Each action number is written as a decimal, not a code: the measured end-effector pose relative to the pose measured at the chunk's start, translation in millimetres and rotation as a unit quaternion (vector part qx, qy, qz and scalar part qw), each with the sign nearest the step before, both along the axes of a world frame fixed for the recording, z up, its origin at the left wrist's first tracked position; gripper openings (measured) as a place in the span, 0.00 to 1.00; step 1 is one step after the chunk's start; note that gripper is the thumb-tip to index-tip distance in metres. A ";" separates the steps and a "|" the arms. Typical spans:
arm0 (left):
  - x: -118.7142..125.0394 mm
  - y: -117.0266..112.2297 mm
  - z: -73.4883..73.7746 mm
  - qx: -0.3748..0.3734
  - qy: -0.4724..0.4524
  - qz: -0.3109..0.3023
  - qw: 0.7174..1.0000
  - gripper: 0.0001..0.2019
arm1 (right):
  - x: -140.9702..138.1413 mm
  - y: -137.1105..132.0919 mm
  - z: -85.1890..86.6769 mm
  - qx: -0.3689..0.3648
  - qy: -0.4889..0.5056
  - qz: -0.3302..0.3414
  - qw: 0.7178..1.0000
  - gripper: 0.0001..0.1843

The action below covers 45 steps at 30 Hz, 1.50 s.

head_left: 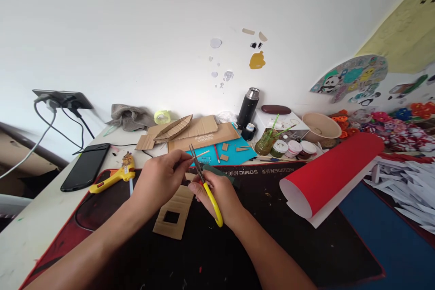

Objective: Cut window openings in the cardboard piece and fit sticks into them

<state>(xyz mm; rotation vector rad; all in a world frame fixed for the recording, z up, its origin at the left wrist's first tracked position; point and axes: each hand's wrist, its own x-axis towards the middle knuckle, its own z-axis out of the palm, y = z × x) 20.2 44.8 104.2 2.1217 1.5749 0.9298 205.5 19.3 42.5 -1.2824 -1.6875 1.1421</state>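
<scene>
My left hand [159, 174] is closed in a pinch, thumb against forefinger. A thin pale stick [204, 152] runs from these fingertips past the scissor blades. In my right hand [220, 195] is a pair of scissors [211, 201] with yellow handles, its blades pointing up and away beside the left fingertips. The blades look slightly parted at their tips. Below both hands, a piece of corrugated cardboard [180, 199] with a square hole lies on the black mat [272, 244]. A dark green object [219, 173] behind the right hand is partly hidden.
A yellow glue gun [113, 179] and a black phone [84, 167] lie left. Behind are cardboard pieces [224, 133], a blue sheet [238, 156], a black thermos [249, 108] and paint jars [280, 148]. A red paper roll [336, 172] and white paper strips [404, 186] lie right.
</scene>
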 end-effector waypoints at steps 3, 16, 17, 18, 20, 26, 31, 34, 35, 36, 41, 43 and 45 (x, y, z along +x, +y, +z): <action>1.3 -1.7 5.2 -0.041 -0.045 -0.011 0.998 0.14 | 0.3 0.1 -1.5 0.014 -0.007 0.008 1.000 0.14; -1.4 2.8 1.0 -0.048 -0.014 -0.011 0.999 0.13 | -3.5 0.6 2.0 0.014 -0.048 -0.024 0.998 0.17; -1.9 3.6 -0.1 -0.037 0.005 -0.005 0.999 0.13 | -4.7 1.0 2.6 0.018 -0.062 -0.036 0.997 0.17; -2.6 4.1 -1.1 -0.021 0.029 0.000 0.999 0.13 | -5.8 1.3 3.1 0.019 -0.071 -0.044 0.996 0.18; -4.1 4.3 -2.3 0.022 0.082 0.002 0.996 0.12 | -7.2 1.2 3.7 0.014 -0.068 -0.048 0.996 0.17; -6.4 3.5 -2.3 0.059 0.108 -0.023 0.992 0.13 | -4.1 -0.2 -2.4 -0.064 0.008 -0.012 0.998 0.16; -3.8 3.1 0.4 -0.014 -0.007 -0.024 1.000 0.12 | -0.3 1.0 -9.1 -0.062 0.056 0.008 0.997 0.17; -2.7 1.2 2.5 -0.078 -0.074 -0.028 0.994 0.13 | 1.0 0.9 -10.4 -0.026 0.046 0.013 0.998 0.15; -2.6 0.8 3.0 -0.094 -0.090 -0.030 0.991 0.14 | 1.1 0.8 -10.8 -0.017 0.041 0.015 0.999 0.15; -2.7 0.5 3.5 -0.104 -0.101 -0.030 0.989 0.14 | 1.1 0.7 -11.2 -0.012 0.039 0.017 0.999 0.15; -3.2 -0.1 5.0 -0.098 -0.094 -0.037 0.990 0.14 | -0.6 -1.0 -11.3 -0.048 0.055 0.018 0.997 0.17; -3.0 -0.5 5.3 -0.084 -0.080 -0.039 0.992 0.13 | -1.2 -1.8 -8.8 -0.063 0.047 0.014 0.997 0.18; -2.7 -0.3 4.9 -0.075 -0.070 -0.038 0.994 0.13 | -1.9 -2.0 -4.8 -0.056 0.023 0.001 0.998 0.18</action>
